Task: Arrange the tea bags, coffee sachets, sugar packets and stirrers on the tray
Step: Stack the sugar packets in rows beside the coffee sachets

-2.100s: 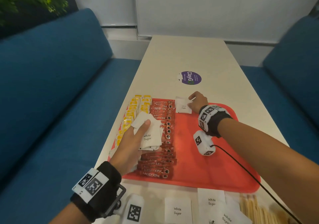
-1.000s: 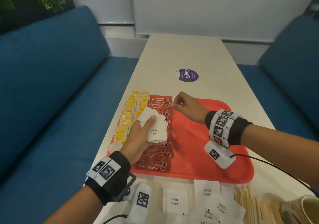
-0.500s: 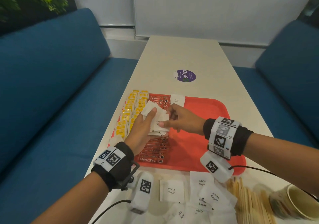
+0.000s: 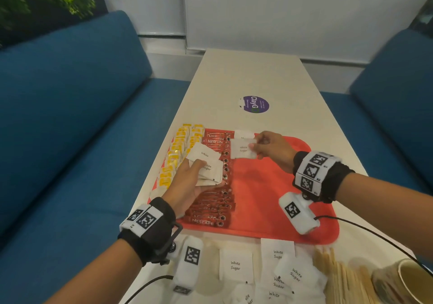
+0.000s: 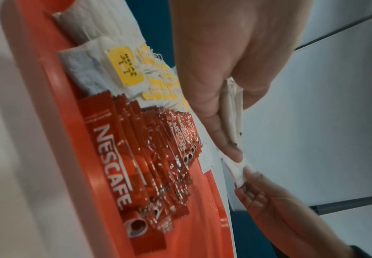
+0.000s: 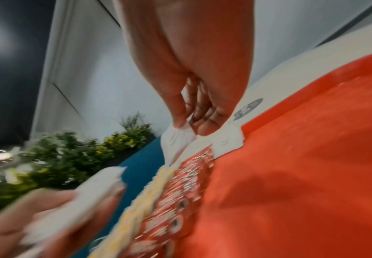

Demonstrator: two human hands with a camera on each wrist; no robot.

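Observation:
A red tray (image 4: 269, 200) lies on the pale table. Yellow-tagged tea bags (image 4: 178, 153) line its left edge, and a column of red Nescafe sachets (image 4: 215, 207) lies beside them. One white sugar packet (image 4: 243, 134) lies at the tray's far edge. My right hand (image 4: 262, 147) pinches another sugar packet (image 4: 242, 151) just above the tray, near that one. My left hand (image 4: 194, 179) holds a small stack of sugar packets (image 4: 208, 165) over the sachets, thumb on top. In the right wrist view the pinched packet (image 6: 177, 141) hangs from thumb and fingers.
Loose sugar packets (image 4: 235, 265) lie on the table in front of the tray. Wooden stirrers (image 4: 339, 278) and a paper cup (image 4: 403, 282) are at the near right. A purple sticker (image 4: 254, 104) marks the table beyond. Blue sofas flank both sides.
My right hand set one packet at the tray's far edge, came back to the stack in my left hand, took another packet and now carries it toward the far edge.

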